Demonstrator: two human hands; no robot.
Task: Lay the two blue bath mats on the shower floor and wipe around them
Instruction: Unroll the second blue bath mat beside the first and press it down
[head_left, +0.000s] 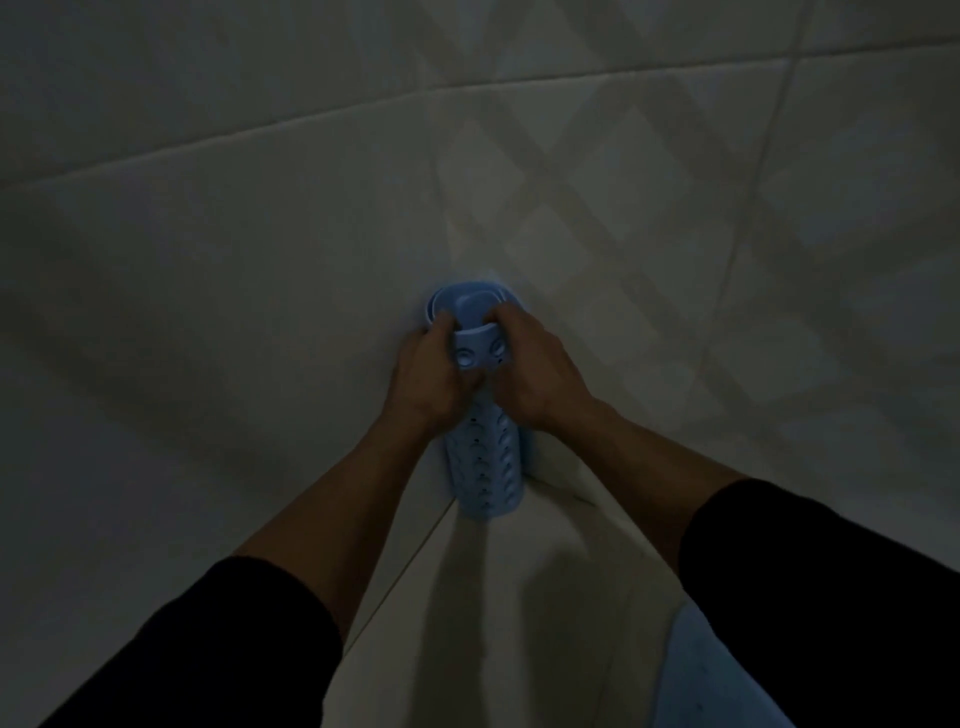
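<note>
Two hands on one rolled blue bath mat (483, 467), upright against the pale tiled wall (260, 234). Left hand (431, 374) and right hand (530, 369) each curl fingers around the roll's upper end. Second blue mat (696, 670), partly visible, lower right beneath right sleeve (831, 597).

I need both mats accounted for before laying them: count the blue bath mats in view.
2. One rolled blue mat is gripped upright by the left hand and right hand, mid-frame. A second pale blue piece, probably the other mat, lies bottom right, mostly hidden by the right sleeve.
</note>
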